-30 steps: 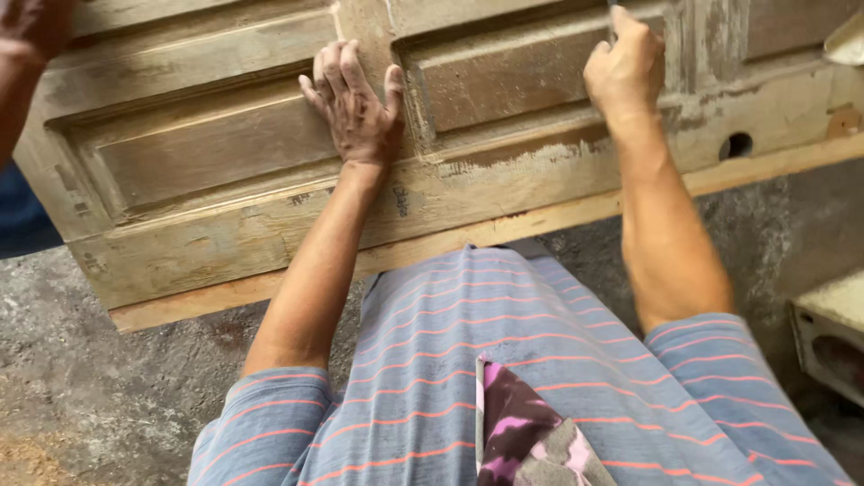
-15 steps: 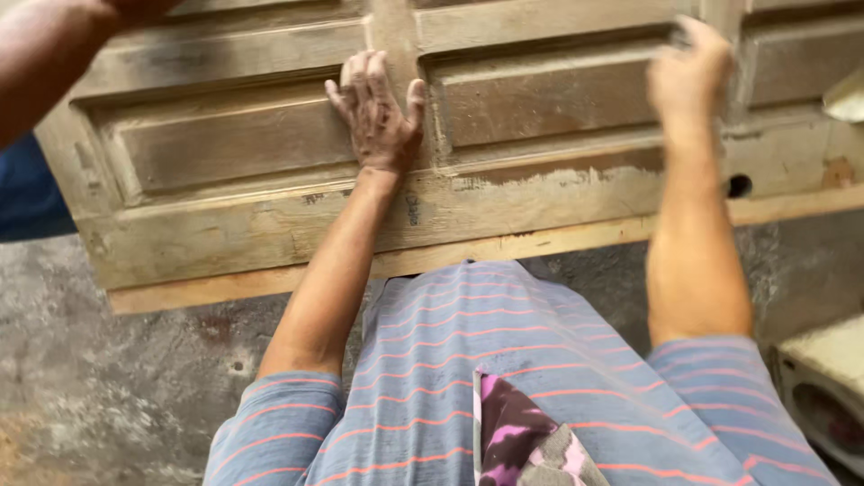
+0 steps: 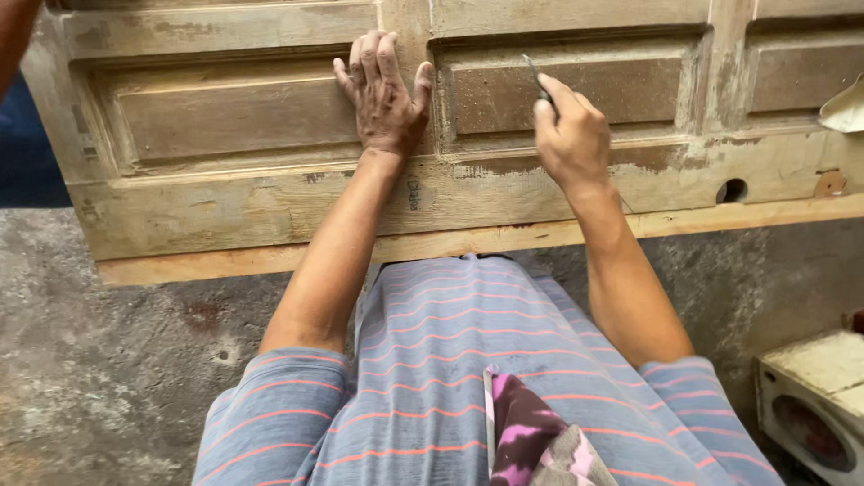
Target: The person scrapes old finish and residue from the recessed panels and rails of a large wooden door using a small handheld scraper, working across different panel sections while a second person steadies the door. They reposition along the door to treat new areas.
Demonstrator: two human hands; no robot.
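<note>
An old panelled wooden door (image 3: 225,207) with worn paint lies flat in front of me, resting on a pale plank. My left hand (image 3: 382,94) lies flat and spread on the door's centre stile, between two recessed panels. My right hand (image 3: 569,135) is closed around a thin dark metal scraper (image 3: 535,76), whose tip touches the recessed middle panel (image 3: 621,90). My striped shirt fills the lower part of the view.
Another person's arm (image 3: 16,36) shows at the top left corner. A round hole (image 3: 731,190) sits in the door's lower rail at right. A white box-like object (image 3: 814,405) stands on the concrete floor (image 3: 99,378) at bottom right.
My right hand has moved left and down from the right panel to the middle panel, with the scraper now visible. My left hand stays flat on the stile.
</note>
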